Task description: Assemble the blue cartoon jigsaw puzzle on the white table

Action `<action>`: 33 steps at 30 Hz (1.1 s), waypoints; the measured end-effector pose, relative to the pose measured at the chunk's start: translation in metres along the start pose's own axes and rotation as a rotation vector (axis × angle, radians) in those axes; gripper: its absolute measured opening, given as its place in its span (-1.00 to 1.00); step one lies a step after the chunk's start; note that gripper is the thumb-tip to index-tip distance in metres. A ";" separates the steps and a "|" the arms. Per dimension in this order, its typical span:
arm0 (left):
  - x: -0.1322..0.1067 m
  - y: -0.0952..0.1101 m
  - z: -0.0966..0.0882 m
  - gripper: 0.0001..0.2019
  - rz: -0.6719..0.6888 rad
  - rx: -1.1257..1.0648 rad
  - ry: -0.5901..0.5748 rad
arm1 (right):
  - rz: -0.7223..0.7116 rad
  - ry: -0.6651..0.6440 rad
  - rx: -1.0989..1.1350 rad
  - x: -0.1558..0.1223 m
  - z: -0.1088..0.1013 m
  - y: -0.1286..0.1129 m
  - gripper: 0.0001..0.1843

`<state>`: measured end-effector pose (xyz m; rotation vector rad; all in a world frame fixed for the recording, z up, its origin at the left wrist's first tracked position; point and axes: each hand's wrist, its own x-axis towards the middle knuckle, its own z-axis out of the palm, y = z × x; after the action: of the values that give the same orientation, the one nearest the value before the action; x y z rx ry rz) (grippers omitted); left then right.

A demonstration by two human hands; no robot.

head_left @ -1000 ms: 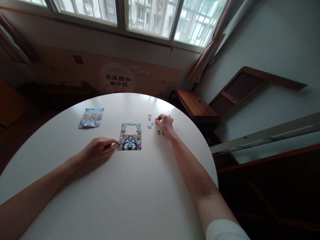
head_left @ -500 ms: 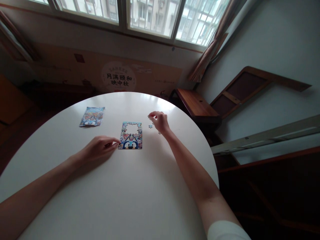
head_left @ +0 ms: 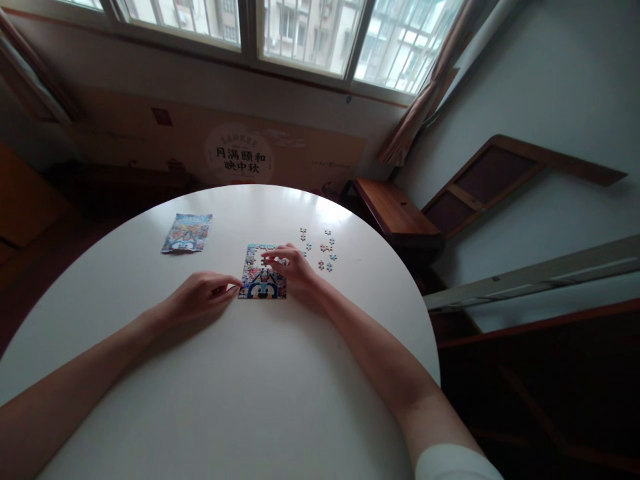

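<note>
"Starting at the right hand, what is its condition?"

"Thumb and forefinger are drawn narrow, pinching one small puzzle piece at the tips. Whether that piece touches the surface beneath it cannot be determined from this view."

"Where does the puzzle lie relative to this hand?"

"Directly below the fingertips and to their left. The fingers reach in across the right edge, over an unfilled opening in the upper half. The lower half, bearing a blue character's face, is nearest the wearer and uncovered."

"State the position of the left hand."

"Left of the puzzle, on the opposite side from the right hand. Its fingers are curled and the gap at the tips is narrow. The fingertips meet the left edge near the lower corner; whether they grip it or merely rest against it cannot be determined."

"Locate the loose pieces."

"Right of the puzzle, just beyond the right hand's knuckles, scattered flat with spaces between most of them. One is partly hidden by the hand."

"List the outer items."

"A printed packet lies beyond the left hand, apart from the puzzle. All rest on a round white table. A wooden bench stands past its far right rim."
</note>
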<state>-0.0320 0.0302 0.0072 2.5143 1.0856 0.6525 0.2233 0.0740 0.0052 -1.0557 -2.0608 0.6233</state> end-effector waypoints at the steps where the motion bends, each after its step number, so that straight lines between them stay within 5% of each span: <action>1: 0.000 0.000 0.000 -0.71 0.000 -0.006 0.004 | 0.000 -0.009 -0.013 -0.001 0.000 0.000 -0.77; 11: -0.001 -0.001 0.000 -0.69 0.001 -0.025 0.018 | 0.083 -0.033 -0.006 -0.001 0.001 -0.004 -0.80; 33: -0.001 -0.002 0.001 -0.72 -0.004 -0.013 0.006 | -0.020 -0.028 -0.122 -0.002 0.003 0.000 -0.85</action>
<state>-0.0332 0.0309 0.0048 2.5000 1.0843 0.6649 0.2213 0.0719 0.0025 -1.0994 -2.1539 0.5103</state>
